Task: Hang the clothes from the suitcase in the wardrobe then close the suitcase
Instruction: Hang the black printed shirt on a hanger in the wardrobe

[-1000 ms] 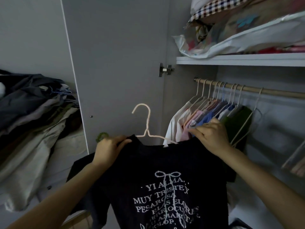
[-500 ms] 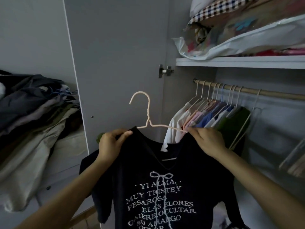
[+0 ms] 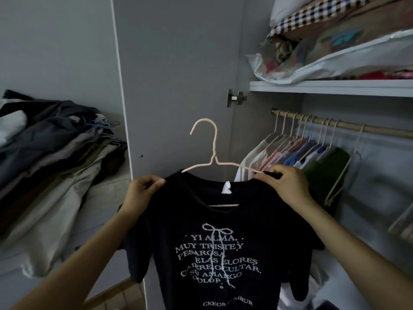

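Note:
A black T-shirt (image 3: pixel 214 247) with white lettering hangs in front of me on a pale pink wire hanger (image 3: pixel 212 151). My left hand (image 3: pixel 140 193) pinches the shirt's left shoulder. At the right shoulder, my right hand (image 3: pixel 288 184) pinches the fabric over the hanger's arm. The hanger's hook points up and to the left, free of the wooden rail (image 3: pixel 348 126) inside the open wardrobe. The suitcase is out of view.
Several garments (image 3: pixel 297 157) hang on the rail's left part, with an empty hanger (image 3: pixel 339 186) to their right. The grey wardrobe door (image 3: pixel 178 74) stands open behind the shirt. Bagged bedding (image 3: pixel 335 48) fills the shelf above. A heap of clothes (image 3: pixel 49 153) lies at the left.
Both hands have lifted the shirt and hanger higher and spread it; the collar now sits lower on the hanger, exposing the white label and the hanger's bottom bar.

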